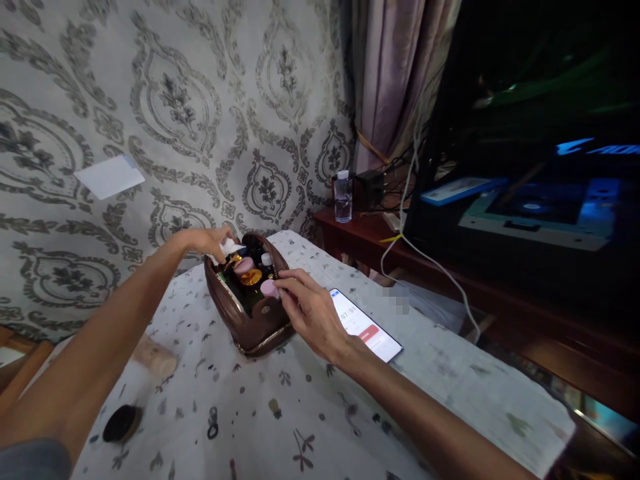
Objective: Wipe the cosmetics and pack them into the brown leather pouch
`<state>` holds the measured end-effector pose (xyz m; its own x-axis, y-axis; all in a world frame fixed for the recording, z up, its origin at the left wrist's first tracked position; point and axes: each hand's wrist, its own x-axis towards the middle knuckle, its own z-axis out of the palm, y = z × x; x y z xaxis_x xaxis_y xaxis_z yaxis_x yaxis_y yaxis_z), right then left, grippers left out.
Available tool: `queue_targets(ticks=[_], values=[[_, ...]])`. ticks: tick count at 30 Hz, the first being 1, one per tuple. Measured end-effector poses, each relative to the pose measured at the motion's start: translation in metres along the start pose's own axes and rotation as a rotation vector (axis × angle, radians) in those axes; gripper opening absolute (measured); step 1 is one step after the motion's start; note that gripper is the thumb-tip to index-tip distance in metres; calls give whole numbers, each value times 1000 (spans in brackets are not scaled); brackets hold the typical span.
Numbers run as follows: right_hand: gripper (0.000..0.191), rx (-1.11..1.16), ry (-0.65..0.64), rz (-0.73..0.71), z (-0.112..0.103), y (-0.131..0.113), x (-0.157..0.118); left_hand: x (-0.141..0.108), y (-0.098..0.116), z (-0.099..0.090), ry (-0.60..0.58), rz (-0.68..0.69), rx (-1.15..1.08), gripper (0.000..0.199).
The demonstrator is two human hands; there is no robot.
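A brown toiletry bag (pixel 227 303) stands unzipped on the patterned cloth, packed with several small containers. Over its far left rim, my left hand (pixel 210 241) is closed on a crumpled white tissue (pixel 229 248). My right hand (pixel 313 313) reaches to the bag's right side, thumb and fingers pinched at a pink-capped container (pixel 269 289); its lower part is hidden. Inside the bag are another pink lid (pixel 245 267), an amber-gold round cap (pixel 251 277) and a white cap (pixel 267 259).
A phone (pixel 367 327) with a lit screen lies beside my right wrist. By my left forearm are a beige tube (pixel 156 358) and a black round lid (pixel 121 423). A water bottle (pixel 343 197) stands on the red-brown desk (pixel 330 225), near a cable and large monitor (pixel 530 107).
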<state>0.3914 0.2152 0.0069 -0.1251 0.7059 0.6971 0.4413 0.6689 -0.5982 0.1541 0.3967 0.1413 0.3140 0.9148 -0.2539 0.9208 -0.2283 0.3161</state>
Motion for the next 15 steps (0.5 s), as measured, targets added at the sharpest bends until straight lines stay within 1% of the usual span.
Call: queue_targets(ticks=[1, 2, 4, 5, 7, 9, 10, 11, 13, 15], values=[[28, 5, -13, -20, 0, -3, 6, -2, 0, -4, 52, 17, 9, 61], [28, 3, -43, -40, 1, -6, 15, -3, -2, -7, 130, 30, 6, 58], [29, -25, -159, -56, 7, -13, 39, -8, -9, -10, 299, 33, -5, 45], [28, -57, -223, -32, 11, -16, 54, -11, -13, -9, 375, 17, -17, 36], [27, -150, -360, 78, 24, -21, 87, -18, -23, -2, 496, -34, -74, 23], [29, -219, -512, 239, 41, -23, 116, -25, -32, 11, 583, -91, -181, 19], [30, -223, -561, 320, 49, -22, 128, -28, -35, 19, 613, -121, -240, 20], [30, -224, -583, 363, 57, -21, 138, -32, -38, 26, 629, -153, -292, 20], [27, -224, -586, 414, 71, -18, 151, -37, -42, 39, 639, -222, -373, 23], [26, -234, -560, 439, 80, -16, 155, -41, -44, 47, 607, -246, -441, 27]])
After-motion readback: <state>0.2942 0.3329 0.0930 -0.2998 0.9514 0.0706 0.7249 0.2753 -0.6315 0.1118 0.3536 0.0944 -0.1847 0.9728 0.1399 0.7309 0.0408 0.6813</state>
